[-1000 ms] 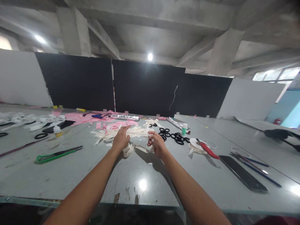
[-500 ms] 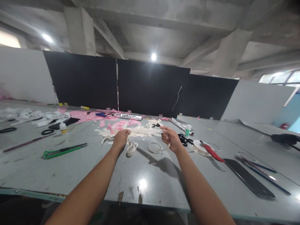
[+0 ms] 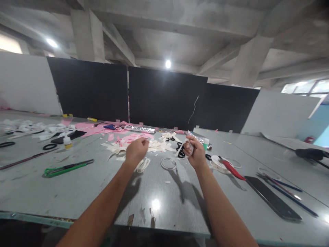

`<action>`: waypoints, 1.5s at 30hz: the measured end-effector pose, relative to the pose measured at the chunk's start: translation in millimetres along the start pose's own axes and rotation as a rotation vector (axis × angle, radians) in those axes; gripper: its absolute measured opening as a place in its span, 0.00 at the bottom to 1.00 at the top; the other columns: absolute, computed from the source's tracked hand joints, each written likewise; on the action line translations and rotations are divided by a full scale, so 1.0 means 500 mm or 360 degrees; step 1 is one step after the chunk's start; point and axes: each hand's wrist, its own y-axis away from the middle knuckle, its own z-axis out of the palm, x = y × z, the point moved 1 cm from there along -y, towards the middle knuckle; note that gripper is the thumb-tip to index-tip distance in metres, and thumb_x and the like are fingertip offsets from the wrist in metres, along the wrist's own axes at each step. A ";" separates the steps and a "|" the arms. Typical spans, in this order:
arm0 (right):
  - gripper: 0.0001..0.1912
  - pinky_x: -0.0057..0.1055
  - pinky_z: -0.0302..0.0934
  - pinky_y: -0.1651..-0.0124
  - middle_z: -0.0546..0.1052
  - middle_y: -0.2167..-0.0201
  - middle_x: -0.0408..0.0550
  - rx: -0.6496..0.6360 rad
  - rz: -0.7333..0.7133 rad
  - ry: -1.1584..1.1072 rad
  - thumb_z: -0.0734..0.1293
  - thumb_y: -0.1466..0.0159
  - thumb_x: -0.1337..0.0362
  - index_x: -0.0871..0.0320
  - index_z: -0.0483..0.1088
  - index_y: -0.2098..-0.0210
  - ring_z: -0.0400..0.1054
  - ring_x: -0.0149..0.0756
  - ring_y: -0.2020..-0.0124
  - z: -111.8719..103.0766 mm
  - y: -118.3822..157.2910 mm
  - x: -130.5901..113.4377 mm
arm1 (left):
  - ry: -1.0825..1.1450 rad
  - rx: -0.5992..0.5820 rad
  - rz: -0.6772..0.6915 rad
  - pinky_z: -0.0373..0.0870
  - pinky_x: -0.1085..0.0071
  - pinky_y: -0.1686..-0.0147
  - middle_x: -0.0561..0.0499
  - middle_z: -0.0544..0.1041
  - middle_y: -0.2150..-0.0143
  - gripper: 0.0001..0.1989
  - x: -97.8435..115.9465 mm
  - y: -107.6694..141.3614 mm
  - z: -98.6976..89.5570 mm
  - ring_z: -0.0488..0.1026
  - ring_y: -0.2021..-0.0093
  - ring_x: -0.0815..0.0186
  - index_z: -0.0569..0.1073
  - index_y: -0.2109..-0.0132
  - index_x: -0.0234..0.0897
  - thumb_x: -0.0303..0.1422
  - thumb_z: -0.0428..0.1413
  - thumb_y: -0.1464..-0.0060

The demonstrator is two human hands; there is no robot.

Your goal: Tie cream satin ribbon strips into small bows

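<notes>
Your left hand (image 3: 137,151): fingers curled inward, just above a cream printed ribbon loop (image 3: 143,166); whether they pinch anything, you cannot tell.
Your right hand (image 3: 197,154): apart from the left, raised over the bench (image 3: 164,219), closed around a pale, translucent, crumpled piece (image 3: 189,148).
Risk, slipping: the piece seems thin and smooth, so a loose pinch could drop it.
Risk, tangling: the ribbon loop could catch on the heap of flat cream strips (image 3: 156,146) close behind it.
Risk, snagging: your right forearm, swung outward, could brush the red-handled tool (image 3: 233,169) leaning on the white spool of cream ribbon (image 3: 218,166).
Between your hands: a smooth grey-white round coil (image 3: 168,164).
Beyond: matte black rings (image 3: 181,151); ragged pink sheet scraps (image 3: 128,139); a creased silver foil-covered bar (image 3: 141,129).
Far left: a slim green-handled cutter (image 3: 68,168).
</notes>
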 end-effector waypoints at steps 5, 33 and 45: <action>0.06 0.23 0.45 0.89 0.72 0.79 0.42 -0.0467 0.0169 0.0455 0.61 0.43 0.63 0.57 0.65 0.66 0.53 0.24 0.90 0.076 0.084 -0.008 | 0.1333 -0.1261 -0.0430 0.60 0.72 0.75 0.46 0.76 0.71 0.28 0.107 0.072 0.052 0.66 0.76 0.68 0.77 0.65 0.32 0.52 0.44 0.44; 0.12 0.29 0.61 0.69 0.73 0.74 0.45 0.0016 -0.0211 0.0822 0.67 0.44 0.55 0.58 0.72 0.72 0.64 0.33 0.71 0.005 -0.011 0.129 | 0.1436 -0.1031 -0.0105 0.43 0.77 0.86 0.58 0.61 0.80 0.18 0.063 0.038 0.140 0.48 0.86 0.77 0.68 0.65 0.34 0.47 0.48 0.45; 0.19 0.26 0.50 0.75 0.64 0.84 0.40 -0.0511 0.0062 0.0988 0.66 0.43 0.51 0.59 0.65 0.81 0.57 0.30 0.78 0.037 0.016 0.213 | 0.1413 -0.0646 -0.0049 0.63 0.66 0.50 0.43 0.74 0.49 0.21 0.053 0.031 0.147 0.66 0.46 0.57 0.77 0.53 0.33 0.42 0.47 0.44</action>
